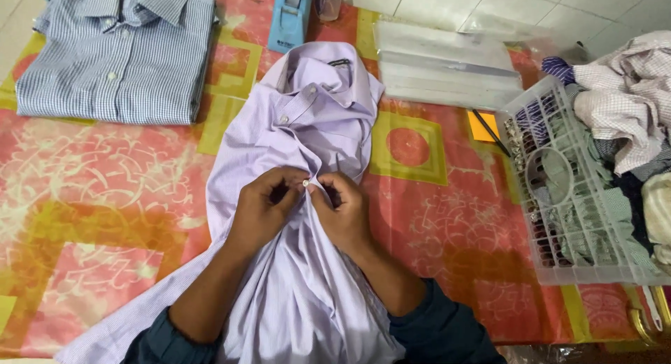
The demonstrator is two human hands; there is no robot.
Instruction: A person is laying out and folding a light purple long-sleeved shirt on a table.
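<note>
Head view: both hands, left hand (262, 207) and right hand (342, 209), pinch the lilac shirt's (307, 126) placket around a white button (306, 185) (collar lies beyond the button).

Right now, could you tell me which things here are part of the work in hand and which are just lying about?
In hand:
- lilac shirt, front pinched by left hand and right hand
- small white button between the fingertips

Lying about:
- folded checked shirt
- blue tape dispenser
- clear plastic bags
- white basket of clothes
- orange notepad and pen
</note>
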